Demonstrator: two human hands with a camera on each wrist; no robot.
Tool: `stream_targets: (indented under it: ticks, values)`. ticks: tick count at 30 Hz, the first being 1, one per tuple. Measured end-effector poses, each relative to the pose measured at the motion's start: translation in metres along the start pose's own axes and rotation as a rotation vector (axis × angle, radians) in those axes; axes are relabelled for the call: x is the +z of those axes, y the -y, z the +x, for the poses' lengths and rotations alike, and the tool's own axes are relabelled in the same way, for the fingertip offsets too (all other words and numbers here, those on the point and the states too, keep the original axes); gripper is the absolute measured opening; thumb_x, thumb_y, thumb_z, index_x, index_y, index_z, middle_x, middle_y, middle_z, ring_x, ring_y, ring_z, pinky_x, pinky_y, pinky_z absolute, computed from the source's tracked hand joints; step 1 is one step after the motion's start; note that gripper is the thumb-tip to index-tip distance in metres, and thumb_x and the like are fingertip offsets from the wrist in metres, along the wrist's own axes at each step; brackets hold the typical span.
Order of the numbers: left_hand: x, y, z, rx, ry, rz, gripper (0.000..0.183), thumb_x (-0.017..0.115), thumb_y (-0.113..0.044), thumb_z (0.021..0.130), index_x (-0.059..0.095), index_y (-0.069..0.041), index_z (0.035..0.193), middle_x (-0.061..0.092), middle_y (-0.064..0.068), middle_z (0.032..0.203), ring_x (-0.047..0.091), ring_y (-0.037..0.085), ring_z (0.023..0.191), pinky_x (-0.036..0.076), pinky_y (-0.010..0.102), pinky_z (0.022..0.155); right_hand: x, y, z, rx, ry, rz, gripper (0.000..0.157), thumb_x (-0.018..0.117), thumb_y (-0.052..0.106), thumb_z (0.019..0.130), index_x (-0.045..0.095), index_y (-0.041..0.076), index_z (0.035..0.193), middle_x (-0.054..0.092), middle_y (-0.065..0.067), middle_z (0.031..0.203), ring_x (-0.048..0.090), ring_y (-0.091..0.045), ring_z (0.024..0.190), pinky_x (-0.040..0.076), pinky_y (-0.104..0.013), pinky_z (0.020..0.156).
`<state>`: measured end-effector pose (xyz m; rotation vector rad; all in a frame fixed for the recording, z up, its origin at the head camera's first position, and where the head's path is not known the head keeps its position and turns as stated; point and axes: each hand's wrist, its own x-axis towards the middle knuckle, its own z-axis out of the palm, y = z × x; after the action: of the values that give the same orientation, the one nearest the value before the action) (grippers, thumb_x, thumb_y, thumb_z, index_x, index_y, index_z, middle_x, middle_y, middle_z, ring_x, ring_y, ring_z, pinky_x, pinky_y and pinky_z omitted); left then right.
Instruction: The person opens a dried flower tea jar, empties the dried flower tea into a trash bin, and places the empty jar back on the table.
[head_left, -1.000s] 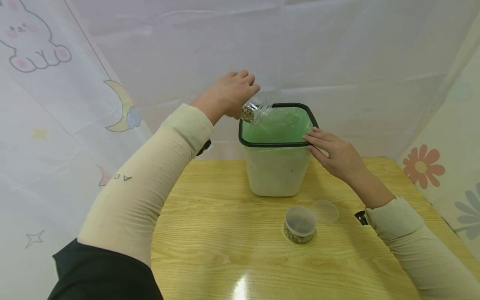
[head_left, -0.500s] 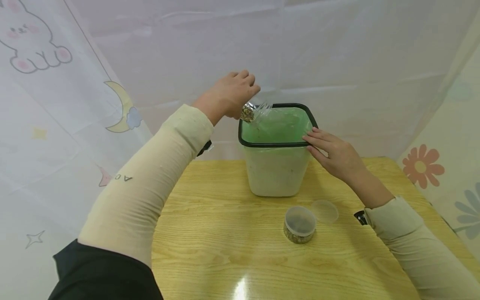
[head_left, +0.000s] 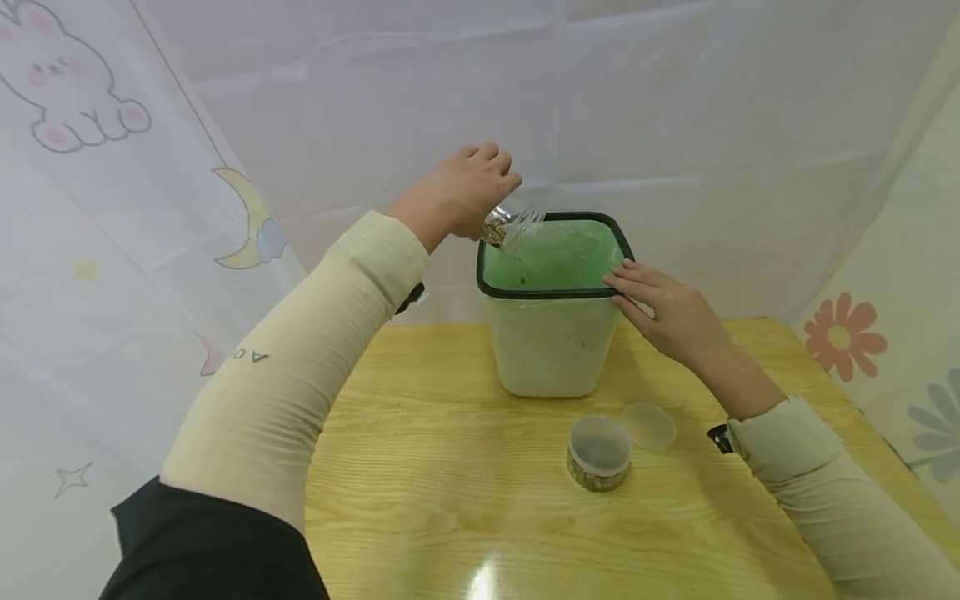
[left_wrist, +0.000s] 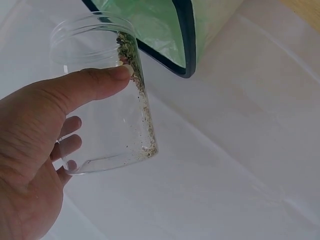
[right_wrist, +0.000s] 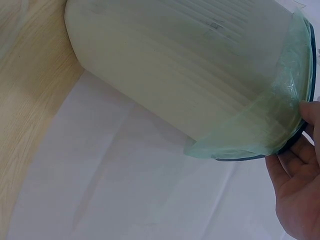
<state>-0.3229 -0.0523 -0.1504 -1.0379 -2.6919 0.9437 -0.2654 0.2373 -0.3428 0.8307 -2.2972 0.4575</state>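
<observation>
My left hand grips a clear plastic jar, tipped with its threaded mouth over the trash can. A mix of dry brown and greenish bits lies along the jar's lower side and gathers near the mouth. The white trash can has a black rim ring and a thin green bag lining it. At the rim's near right corner, my right hand holds the edge, thumb on the outside and fingertips over the ring. A few dark specks show against the bag below the jar.
A low round clear tub with similar bits stands in front of the trash can. Beside it a translucent round lid lies flat on the wooden table. A white sheet hangs behind.
Specks now show lower against the green bag, under the jar's mouth. Both hands keep their places, and the head view has shifted only slightly.
</observation>
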Motion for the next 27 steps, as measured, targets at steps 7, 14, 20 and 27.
stream_targets:
  ticks: [7, 14, 20, 27]
  values:
    - [0.0001, 0.0009, 0.0009, 0.005, -0.004, -0.001, 0.090, 0.078, -0.037, 0.089, 0.029, -0.004, 0.157, 0.035, 0.020, 0.152, 0.031, 0.038, 0.139, 0.027, 0.050, 0.119, 0.0018, -0.0012, -0.0003, -0.009, -0.008, 0.000, 0.039, 0.075, 0.006, 0.090, 0.069, 0.003, 0.129, 0.064, -0.020, 0.134, 0.056, -0.037, 0.130, 0.050, -0.057, 0.099]
    - [-0.0012, -0.0007, 0.0007, 0.011, -0.010, -0.002, 0.092, 0.077, -0.042, 0.090, 0.028, -0.004, 0.158, 0.033, 0.020, 0.154, 0.029, 0.038, 0.142, 0.025, 0.050, 0.121, 0.0020, -0.0016, 0.0005, -0.007, -0.007, 0.004, 0.039, 0.074, 0.007, 0.091, 0.069, 0.003, 0.130, 0.064, -0.020, 0.135, 0.055, -0.037, 0.131, 0.049, -0.056, 0.100]
    - [-0.0005, -0.0023, 0.0012, 0.028, -0.042, 0.021, 0.090, 0.076, -0.044, 0.090, 0.031, -0.003, 0.156, 0.035, 0.020, 0.153, 0.029, 0.038, 0.143, 0.022, 0.048, 0.123, 0.0011, -0.0002, 0.0005, 0.004, -0.002, 0.000, 0.040, 0.075, 0.006, 0.091, 0.068, 0.004, 0.130, 0.063, -0.019, 0.135, 0.055, -0.037, 0.131, 0.049, -0.057, 0.100]
    - [0.0012, -0.0023, 0.0022, 0.032, -0.067, 0.032, 0.085, 0.079, -0.033, 0.090, 0.034, -0.002, 0.154, 0.037, 0.020, 0.151, 0.031, 0.038, 0.142, 0.019, 0.046, 0.124, -0.0001, 0.0007, 0.0019, -0.003, -0.010, 0.004, 0.041, 0.075, 0.004, 0.090, 0.069, 0.004, 0.130, 0.064, -0.020, 0.134, 0.056, -0.037, 0.130, 0.049, -0.058, 0.099]
